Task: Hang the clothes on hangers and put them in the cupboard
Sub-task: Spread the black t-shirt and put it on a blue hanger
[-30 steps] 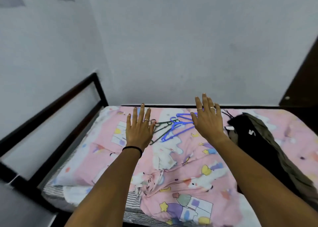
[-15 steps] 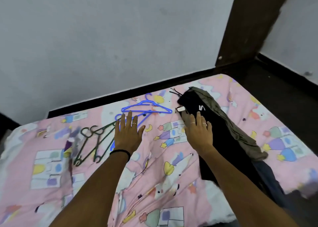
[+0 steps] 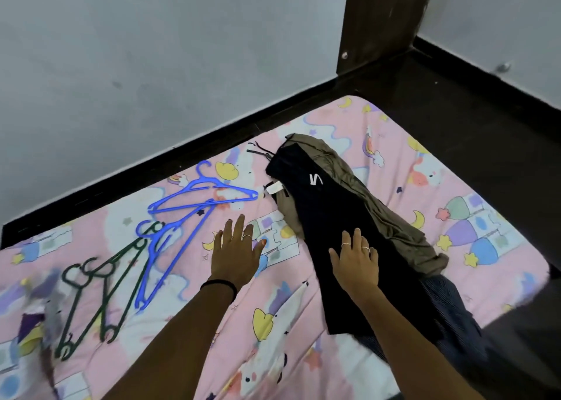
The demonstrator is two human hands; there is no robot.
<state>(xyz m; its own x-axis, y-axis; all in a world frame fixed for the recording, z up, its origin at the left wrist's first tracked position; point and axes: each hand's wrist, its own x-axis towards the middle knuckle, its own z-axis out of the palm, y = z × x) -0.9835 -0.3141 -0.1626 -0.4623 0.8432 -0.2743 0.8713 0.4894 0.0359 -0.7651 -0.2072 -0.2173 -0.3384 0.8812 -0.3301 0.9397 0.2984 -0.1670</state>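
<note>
Change: both hands sit nearer the clothes than half a second ago, as the view has swung right along the bed; the right hand now reaches onto the dark garment.
Left hand [image 3: 235, 255]: fingers straight and spread, holding nothing, flat over the sheet [image 3: 303, 339] between hangers and clothes.
Right hand [image 3: 355, 261]: fingers relaxed, over the black garment [image 3: 328, 232]; no grip taken, and I cannot tell whether it touches.
Clothes: a pile on the right side of the bed, the black garment on top, an olive garment [image 3: 379, 211] beneath and beside it, something blue-grey [image 3: 440, 308] at the near end.
Hangers: blue hangers [image 3: 194, 199] and green hangers [image 3: 103, 293] lie loose left of the left hand, well apart from the pile.
Handling: the cloth looks soft, light and limp, likely to sag and unfold when lifted; I would pinch the black garment near its top edge by the white label [image 3: 273, 188], with both hands.
Hanger handling: thin stiff plastic, light; they overlap and may tangle, so lift one by its hook.
Cupboard: not clearly in view.
</note>
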